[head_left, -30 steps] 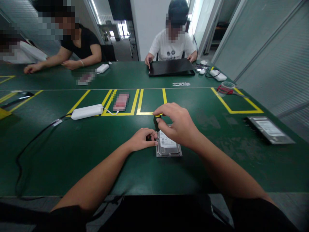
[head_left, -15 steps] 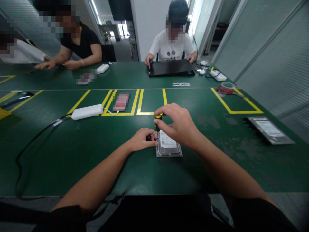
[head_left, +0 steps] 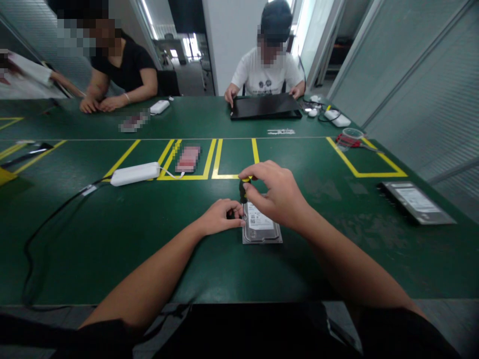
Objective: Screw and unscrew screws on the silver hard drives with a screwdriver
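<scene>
A silver hard drive (head_left: 262, 230) with a white label lies flat on the green table (head_left: 149, 239) in front of me. My right hand (head_left: 279, 194) is closed around a short screwdriver (head_left: 243, 188) with a black handle and yellow cap, held upright over the drive's far left corner. My left hand (head_left: 220, 216) rests on the table at the drive's left edge, fingers curled and pinched against that corner; what they pinch is hidden.
A white power adapter (head_left: 134, 173) with a black cable lies to the left, near yellow floor-tape boxes. A second hard drive (head_left: 416, 201) lies at the right. Across the table a person sits at a black laptop (head_left: 265, 106); two other people sit at the far left.
My hands and the screwdriver have stayed almost in place, with a slight turn of the right fingers. The people at the far left have shifted their arms.
</scene>
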